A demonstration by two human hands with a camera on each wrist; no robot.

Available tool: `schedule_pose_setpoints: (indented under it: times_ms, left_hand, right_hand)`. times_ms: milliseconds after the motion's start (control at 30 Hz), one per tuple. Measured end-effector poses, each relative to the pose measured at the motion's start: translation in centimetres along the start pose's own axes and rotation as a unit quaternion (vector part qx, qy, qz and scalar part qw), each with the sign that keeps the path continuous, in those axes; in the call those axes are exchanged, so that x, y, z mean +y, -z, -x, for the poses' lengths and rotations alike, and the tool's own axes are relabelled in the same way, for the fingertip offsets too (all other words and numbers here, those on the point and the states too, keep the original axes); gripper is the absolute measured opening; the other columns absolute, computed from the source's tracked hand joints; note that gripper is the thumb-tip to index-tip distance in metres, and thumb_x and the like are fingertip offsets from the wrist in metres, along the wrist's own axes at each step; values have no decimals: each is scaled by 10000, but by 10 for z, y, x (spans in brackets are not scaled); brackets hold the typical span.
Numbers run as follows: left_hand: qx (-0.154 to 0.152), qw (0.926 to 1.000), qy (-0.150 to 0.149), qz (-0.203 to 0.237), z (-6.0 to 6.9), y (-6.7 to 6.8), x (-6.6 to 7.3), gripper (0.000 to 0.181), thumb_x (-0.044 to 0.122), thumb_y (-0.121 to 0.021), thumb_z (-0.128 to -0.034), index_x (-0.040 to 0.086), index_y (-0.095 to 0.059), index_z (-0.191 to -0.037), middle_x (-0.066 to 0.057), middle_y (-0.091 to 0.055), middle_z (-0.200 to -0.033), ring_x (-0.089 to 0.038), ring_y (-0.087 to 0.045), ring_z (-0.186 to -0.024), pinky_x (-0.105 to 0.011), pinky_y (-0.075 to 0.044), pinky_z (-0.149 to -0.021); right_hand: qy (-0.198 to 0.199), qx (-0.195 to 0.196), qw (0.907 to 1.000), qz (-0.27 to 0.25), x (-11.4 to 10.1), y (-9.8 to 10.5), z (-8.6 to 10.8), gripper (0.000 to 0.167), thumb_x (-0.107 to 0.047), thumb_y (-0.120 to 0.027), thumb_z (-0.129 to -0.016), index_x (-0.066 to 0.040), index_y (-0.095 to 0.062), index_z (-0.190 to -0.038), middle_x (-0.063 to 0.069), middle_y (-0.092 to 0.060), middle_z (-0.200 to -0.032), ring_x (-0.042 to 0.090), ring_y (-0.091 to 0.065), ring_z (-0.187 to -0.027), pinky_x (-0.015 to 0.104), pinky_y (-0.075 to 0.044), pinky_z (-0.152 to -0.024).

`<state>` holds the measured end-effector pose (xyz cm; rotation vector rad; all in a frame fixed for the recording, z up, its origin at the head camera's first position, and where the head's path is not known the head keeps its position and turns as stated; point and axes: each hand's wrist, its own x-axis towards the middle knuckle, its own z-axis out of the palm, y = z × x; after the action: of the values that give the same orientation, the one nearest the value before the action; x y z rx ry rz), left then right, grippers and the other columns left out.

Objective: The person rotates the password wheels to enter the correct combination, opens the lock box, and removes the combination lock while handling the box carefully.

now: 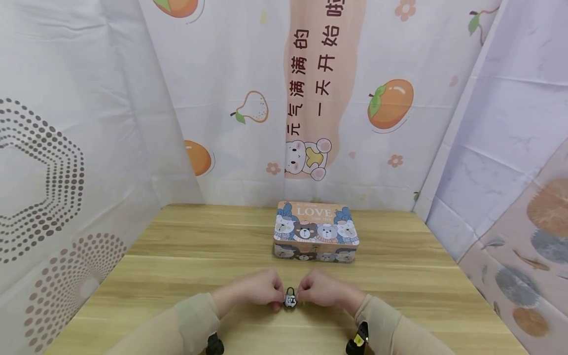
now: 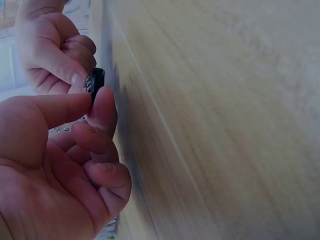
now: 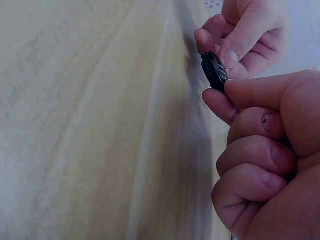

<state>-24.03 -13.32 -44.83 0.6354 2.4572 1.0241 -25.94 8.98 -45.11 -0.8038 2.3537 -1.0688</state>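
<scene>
A small combination padlock (image 1: pixel 290 299) is held upright between both hands, its shackle pointing up and away. On its left edge the thumb and index finger of my left hand (image 1: pixel 265 288) pinch it. The right hand (image 1: pixel 321 288) pinches the opposite edge in the same way. In the left wrist view the dark padlock (image 2: pixel 97 80) shows edge-on between the fingertips, with number dials along one side. The right wrist view shows the dials of the padlock (image 3: pixel 215 71) too. Whether the shackle is locked is too small to tell.
A tin box (image 1: pixel 316 230) with bears and the word LOVE on its lid stands closed beyond the hands, slightly right. The wooden table (image 1: pixel 199 236) is bordered by printed curtains (image 1: pixel 213 64) at the back and both sides.
</scene>
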Motion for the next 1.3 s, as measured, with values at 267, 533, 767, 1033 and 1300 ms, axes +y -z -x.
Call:
schedule_pose_setpoints:
  times_ms: [267, 533, 767, 1033, 1300]
  left_hand:
    - [-157, 9995, 130, -255, 5, -1, 4, 257, 79, -684, -903, 60, -684, -647, 2, -635, -557, -63, -413, -501, -208, -282, -510]
    - [-231, 9988, 164, -412, 5, -1, -1, 283, 86, -678, -881, 67, -659, -599, 14, -601, -521, -60, -376, -476, -208, -251, -492]
    - [-174, 9982, 259, -504, 3, 0, -4, 280, 102, -695, -865, 81, -657, -588, 34, -600, -509, -60, -387, -470, -209, -251, -489]
    - [-111, 9994, 158, -275, 5, 6, -4, 264, 102, -678, -892, 75, -675, -630, 18, -626, -547, -73, -422, -495, -220, -298, -502]
    - [500, 9985, -176, 108, 2, 30, -8, 214, 213, -655, -982, 73, -703, -827, 1, -656, -728, -123, -549, -643, -277, -447, -576]
  right_hand:
    - [-6, -29, 10000, -19, 1, -10, -2, 181, -101, -713, -894, -73, -724, -716, -87, -479, -551, 64, -398, -497, 228, -298, -483]
    - [-87, -86, 9998, 133, 1, -16, -5, 227, -112, -710, -895, -72, -682, -673, -98, -469, -537, 59, -404, -490, 221, -298, -491]
    - [-165, -121, 9998, 74, -2, -15, -5, 220, -111, -705, -913, -69, -696, -698, -81, -461, -546, 76, -393, -498, 236, -285, -501]
    - [-136, 25, 9999, 50, -5, -8, -1, 147, -141, -707, -916, -99, -735, -778, -47, -560, -619, 96, -466, -555, 249, -357, -535]
    - [426, 415, 9979, 251, -9, 24, 11, 142, -235, -679, -965, -115, -736, -914, -67, -579, -684, 63, -463, -583, 240, -397, -533]
